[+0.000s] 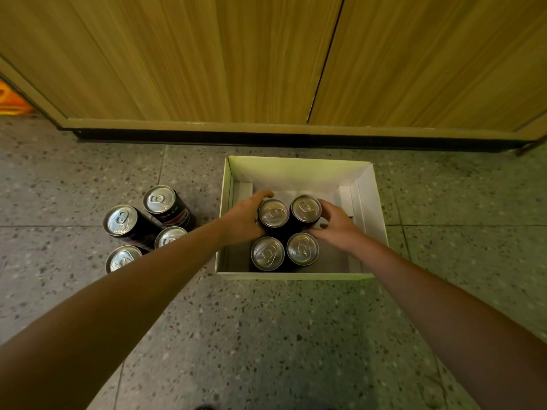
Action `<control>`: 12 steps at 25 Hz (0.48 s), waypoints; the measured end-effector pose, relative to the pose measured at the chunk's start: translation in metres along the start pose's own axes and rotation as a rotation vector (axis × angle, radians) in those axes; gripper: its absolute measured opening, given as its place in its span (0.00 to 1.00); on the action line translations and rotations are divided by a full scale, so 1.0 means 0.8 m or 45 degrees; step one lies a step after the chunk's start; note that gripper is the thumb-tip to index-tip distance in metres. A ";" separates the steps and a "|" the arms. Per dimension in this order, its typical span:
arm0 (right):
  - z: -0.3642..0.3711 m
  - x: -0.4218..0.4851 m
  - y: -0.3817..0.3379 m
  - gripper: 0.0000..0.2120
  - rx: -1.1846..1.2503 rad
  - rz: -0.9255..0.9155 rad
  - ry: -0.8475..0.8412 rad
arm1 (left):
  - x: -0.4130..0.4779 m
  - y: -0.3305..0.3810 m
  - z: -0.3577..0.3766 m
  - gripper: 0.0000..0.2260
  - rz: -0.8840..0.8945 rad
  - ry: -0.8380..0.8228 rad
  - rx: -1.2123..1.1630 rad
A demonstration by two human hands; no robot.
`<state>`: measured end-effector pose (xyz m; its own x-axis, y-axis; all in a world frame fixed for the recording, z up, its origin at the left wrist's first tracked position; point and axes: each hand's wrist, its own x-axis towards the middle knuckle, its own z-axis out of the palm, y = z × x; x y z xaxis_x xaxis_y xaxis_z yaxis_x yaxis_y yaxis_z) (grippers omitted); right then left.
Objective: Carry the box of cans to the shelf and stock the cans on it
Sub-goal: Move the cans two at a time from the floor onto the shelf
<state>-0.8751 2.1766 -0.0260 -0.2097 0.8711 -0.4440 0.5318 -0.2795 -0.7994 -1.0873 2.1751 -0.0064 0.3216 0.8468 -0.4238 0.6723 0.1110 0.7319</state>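
Observation:
A white open box (370,202) sits on the speckled floor with several black cans upright in it. My left hand (244,216) wraps the far left can (273,213). My right hand (337,224) wraps the far right can (305,208). Two more cans (268,253) (302,249) stand at the near side of the box, untouched. Several black cans (159,199) stand on the floor left of the box, partly hidden by my left forearm.
A wooden cabinet front (266,54) with a dark base strip rises just beyond the box. Something orange (11,102) shows at the far left edge. Terrazzo floor (266,335) spreads in front of the box.

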 end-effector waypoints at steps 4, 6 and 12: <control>0.003 0.005 0.005 0.34 0.105 0.025 -0.033 | 0.007 -0.004 0.008 0.28 -0.046 0.021 -0.178; 0.003 0.006 0.004 0.35 0.168 0.042 -0.037 | 0.009 -0.003 0.012 0.28 -0.070 0.033 -0.356; 0.011 0.010 -0.003 0.34 0.237 0.005 0.029 | 0.014 -0.001 0.019 0.31 -0.100 0.156 -0.513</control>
<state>-0.8852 2.1805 -0.0309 -0.1881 0.8783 -0.4395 0.3714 -0.3506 -0.8597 -1.0746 2.1767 -0.0199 0.1817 0.8804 -0.4380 0.3693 0.3517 0.8602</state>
